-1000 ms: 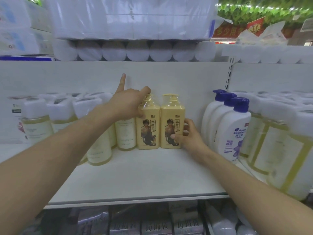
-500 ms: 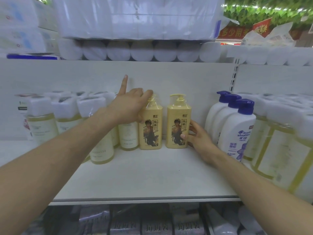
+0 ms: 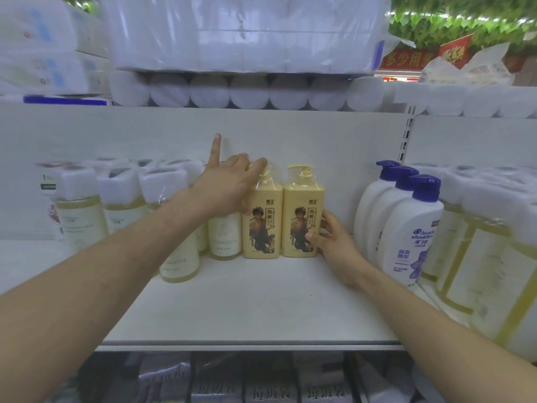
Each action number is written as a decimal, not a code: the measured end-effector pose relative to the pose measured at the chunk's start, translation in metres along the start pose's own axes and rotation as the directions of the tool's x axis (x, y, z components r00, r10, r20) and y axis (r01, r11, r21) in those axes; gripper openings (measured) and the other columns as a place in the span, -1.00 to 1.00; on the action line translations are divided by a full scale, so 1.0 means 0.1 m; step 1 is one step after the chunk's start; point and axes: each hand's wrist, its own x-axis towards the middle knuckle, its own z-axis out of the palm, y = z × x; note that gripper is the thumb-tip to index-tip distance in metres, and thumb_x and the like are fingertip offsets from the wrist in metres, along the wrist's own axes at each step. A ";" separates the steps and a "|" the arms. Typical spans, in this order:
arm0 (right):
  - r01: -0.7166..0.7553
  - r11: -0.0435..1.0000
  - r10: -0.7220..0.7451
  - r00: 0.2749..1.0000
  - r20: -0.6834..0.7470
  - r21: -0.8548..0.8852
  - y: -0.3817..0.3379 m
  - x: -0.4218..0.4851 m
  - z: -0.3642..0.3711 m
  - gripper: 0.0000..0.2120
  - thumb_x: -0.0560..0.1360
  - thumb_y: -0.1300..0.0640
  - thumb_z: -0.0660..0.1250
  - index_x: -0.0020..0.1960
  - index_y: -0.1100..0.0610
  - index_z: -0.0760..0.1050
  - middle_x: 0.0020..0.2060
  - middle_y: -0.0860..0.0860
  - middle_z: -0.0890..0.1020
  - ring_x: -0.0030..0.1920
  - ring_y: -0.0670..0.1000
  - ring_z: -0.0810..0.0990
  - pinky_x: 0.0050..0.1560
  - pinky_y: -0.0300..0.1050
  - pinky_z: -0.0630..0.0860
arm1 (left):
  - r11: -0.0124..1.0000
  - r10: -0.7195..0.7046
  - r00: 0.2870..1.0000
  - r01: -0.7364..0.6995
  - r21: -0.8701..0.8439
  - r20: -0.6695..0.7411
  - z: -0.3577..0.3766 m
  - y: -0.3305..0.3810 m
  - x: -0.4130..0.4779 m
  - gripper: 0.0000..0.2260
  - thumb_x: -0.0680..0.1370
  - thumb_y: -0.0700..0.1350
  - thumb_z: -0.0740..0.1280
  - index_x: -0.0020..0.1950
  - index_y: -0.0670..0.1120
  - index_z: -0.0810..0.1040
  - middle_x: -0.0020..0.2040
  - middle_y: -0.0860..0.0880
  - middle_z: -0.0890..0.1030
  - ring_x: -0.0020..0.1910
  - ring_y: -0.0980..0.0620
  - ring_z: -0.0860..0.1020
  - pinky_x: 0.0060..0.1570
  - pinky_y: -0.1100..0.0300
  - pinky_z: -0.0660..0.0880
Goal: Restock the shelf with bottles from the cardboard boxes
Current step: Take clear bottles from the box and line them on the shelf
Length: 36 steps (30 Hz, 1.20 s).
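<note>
- Gap between the two yellow bottles, open half a second back, is now closed. The right yellow bottle point(image 3: 300, 225) stands flank to flank with the left yellow bottle point(image 3: 263, 225), touching. Both are upright with labels facing out.
- Location: both sit far back on the shelf point(image 3: 247, 301), close to the rear panel, roughly mid-span.
- Right hand point(image 3: 334, 242) grasps the right yellow bottle low on its outer edge, thumb on the front, fingers point(image 3: 327, 221) round the side. Judged purpose: press it sideways into its neighbour and square the label.
- Left hand point(image 3: 226, 190) grasps the left yellow bottle at the shoulder and wrapped pump, thumb on the front face. One finger sticks straight up, off the bottle. Judged purpose: a brace, so the sideways push neither tips nor shifts it. This hand is placed much as in the earlier frames.
- To the left are pale white-capped bottles point(image 3: 180, 228), the nearest just beside the left yellow bottle.
- To the right are blue-capped pump bottles point(image 3: 412, 228), apart from the pair, with the right hand in between.
- Above: wrapped paper rolls point(image 3: 247, 91).
- Cardboard boxes are not in view.
</note>
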 end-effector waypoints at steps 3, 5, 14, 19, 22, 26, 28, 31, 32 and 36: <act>0.005 0.992 -0.007 1.000 -0.016 -0.125 -0.06 -0.06 0.00 -0.41 0.63 0.29 0.41 0.56 -0.06 0.34 0.39 -0.07 0.56 0.37 -0.01 0.57 0.21 -0.08 0.65 | 0.999 -0.012 1.000 0.012 -0.037 -0.012 -0.03 0.02 -0.03 -0.03 0.33 0.21 0.66 0.55 -0.06 0.20 0.34 -0.16 0.54 0.56 -0.13 0.36 0.54 -0.51 -0.28; 0.024 0.970 -0.041 0.997 -0.065 -0.242 -0.13 -0.12 0.02 -0.36 0.64 0.22 0.42 0.61 -0.04 0.24 0.43 -0.06 0.50 0.41 0.00 0.53 0.15 -0.22 0.60 | 0.996 -0.029 0.999 0.026 -0.083 -0.034 -0.04 0.04 -0.06 -0.07 0.36 0.18 0.64 0.56 -0.06 0.24 0.40 -0.15 0.50 0.59 -0.12 0.32 0.55 -0.50 -0.27; 0.239 0.693 -0.344 0.939 -0.020 -0.680 -0.67 -0.60 0.09 -0.39 0.63 0.10 0.39 0.61 0.00 0.23 0.44 0.00 0.38 0.34 -0.08 0.43 0.32 -0.16 0.38 | 0.972 -0.130 0.991 0.118 -0.204 -0.044 -0.23 0.21 -0.30 -0.11 0.48 0.28 0.52 0.67 -0.01 0.20 0.61 -0.06 0.31 0.68 -0.09 0.15 0.60 -0.47 -0.13; 0.328 0.496 -0.397 0.909 0.126 -0.804 -0.98 -0.97 -0.11 -0.41 0.64 0.05 0.37 0.60 0.02 0.22 0.46 0.04 0.37 0.41 0.08 0.43 0.25 -0.03 0.50 | 0.961 -0.202 0.977 0.182 -0.210 -0.075 -0.53 0.57 -0.59 -0.11 0.51 0.27 0.50 0.69 0.00 0.15 0.68 -0.06 0.20 0.70 -0.11 0.10 0.61 -0.45 -0.05; 0.346 0.428 -0.416 0.896 0.158 -0.835 -1.12 -1.30 -0.38 -0.44 0.65 0.02 0.35 0.59 0.01 0.25 0.48 0.05 0.39 0.40 0.10 0.47 0.26 0.06 0.57 | 0.948 -0.243 0.969 0.228 -0.224 -0.043 -0.83 1.01 -0.75 -0.13 0.53 0.28 0.48 0.70 0.02 0.15 0.69 -0.03 0.18 0.68 -0.12 0.14 0.60 -0.41 0.06; 0.367 0.444 -0.391 0.900 0.191 -0.817 -1.21 -1.83 -0.85 -0.45 0.65 0.00 0.33 0.58 -0.01 0.25 0.49 0.01 0.35 0.39 0.11 0.47 0.21 0.14 0.61 | 0.923 -0.290 0.956 0.267 -0.277 -0.042 -1.25 1.86 -0.97 -0.13 0.50 0.29 0.48 0.68 -0.01 0.22 0.66 -0.05 0.26 0.60 -0.21 0.29 0.56 -0.28 0.22; 0.415 0.428 -0.394 0.885 0.248 -0.803 -1.19 -2.12 -1.10 -0.43 0.63 0.01 0.34 0.59 0.03 0.26 0.49 0.03 0.35 0.42 0.14 0.45 0.30 0.14 0.56 | 0.911 -0.312 0.949 0.284 -0.298 -0.050 -1.42 2.31 -1.08 -0.14 0.51 0.30 0.48 0.67 -0.01 0.23 0.65 -0.07 0.28 0.55 -0.24 0.34 0.54 -0.24 0.27; 0.453 0.449 -0.399 0.873 0.281 -0.770 -1.16 -2.54 -1.49 -0.44 0.62 0.06 0.36 0.57 0.09 0.31 0.46 0.07 0.38 0.45 0.15 0.40 0.37 0.13 0.48 | 0.896 -0.310 0.950 0.283 -0.341 -0.028 -1.62 2.91 -1.18 -0.15 0.53 0.30 0.45 0.69 -0.05 0.23 0.65 -0.10 0.29 0.58 -0.21 0.32 0.54 -0.24 0.29; 0.451 0.463 -0.393 0.876 0.280 -0.763 -1.15 -2.64 -1.61 -0.44 0.62 0.07 0.36 0.57 0.09 0.32 0.46 0.06 0.38 0.45 0.13 0.40 0.36 0.12 0.49 | 0.888 -0.308 0.951 0.280 -0.366 -0.020 -1.66 3.07 -1.19 -0.15 0.54 0.30 0.44 0.69 -0.06 0.23 0.65 -0.10 0.29 0.60 -0.19 0.31 0.54 -0.21 0.30; 0.429 0.497 -0.389 0.887 0.248 -0.755 -1.13 -2.87 -2.09 -0.44 0.61 0.08 0.37 0.58 0.08 0.34 0.45 0.01 0.41 0.44 0.08 0.41 0.34 0.00 0.47 | 0.846 -0.321 0.947 0.289 -0.447 0.004 -1.75 3.55 -1.18 -0.19 0.58 0.29 0.42 0.69 -0.05 0.22 0.65 -0.06 0.28 0.59 -0.11 0.32 0.50 -0.06 0.34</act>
